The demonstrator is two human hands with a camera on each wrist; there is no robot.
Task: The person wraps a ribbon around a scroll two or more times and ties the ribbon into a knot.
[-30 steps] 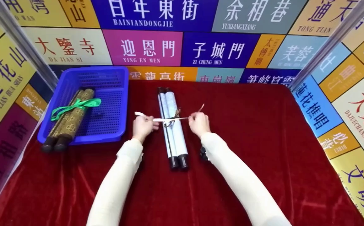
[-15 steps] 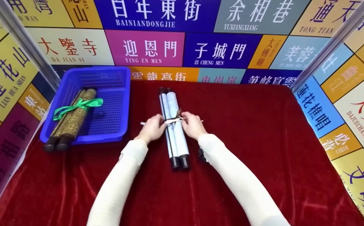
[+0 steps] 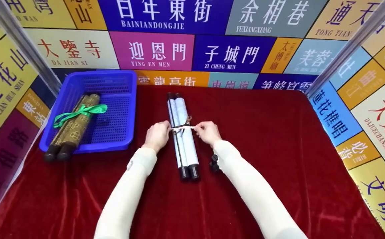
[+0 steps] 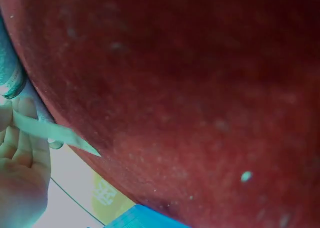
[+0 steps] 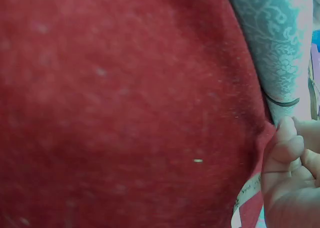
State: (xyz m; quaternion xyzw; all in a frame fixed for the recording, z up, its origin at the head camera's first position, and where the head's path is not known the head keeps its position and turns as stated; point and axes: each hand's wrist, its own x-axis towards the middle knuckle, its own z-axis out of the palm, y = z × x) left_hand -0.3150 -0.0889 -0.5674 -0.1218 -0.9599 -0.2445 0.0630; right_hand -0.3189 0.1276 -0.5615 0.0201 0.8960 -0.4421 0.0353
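Two pale blue hanging scrolls (image 3: 187,146) with dark end knobs lie side by side on red velvet. Their thin dark cords are tied around them, and a white ribbon (image 3: 183,127) crosses over the middle. My left hand (image 3: 156,135) pinches the ribbon at the scrolls' left side; its loose tail (image 4: 60,133) sticks out past the fingers in the left wrist view. At the right side, thumb and forefinger of my right hand (image 3: 208,132) pinch the other end close to the scroll. In the right wrist view, the ribbon's tail (image 5: 246,189) hangs below that hand.
A blue plastic basket (image 3: 131,109) stands at the back left. In it lean two brown patterned scrolls (image 3: 76,127), tied with a green ribbon (image 3: 86,109), their dark knobs over the front rim. Printed sign panels (image 3: 151,51) wall the back and sides.
The hands first held the ribbon stretched wide, then came in close against the scrolls. Now the right hand has drawn back slightly rightward, with the ribbon lying across the scrolls.
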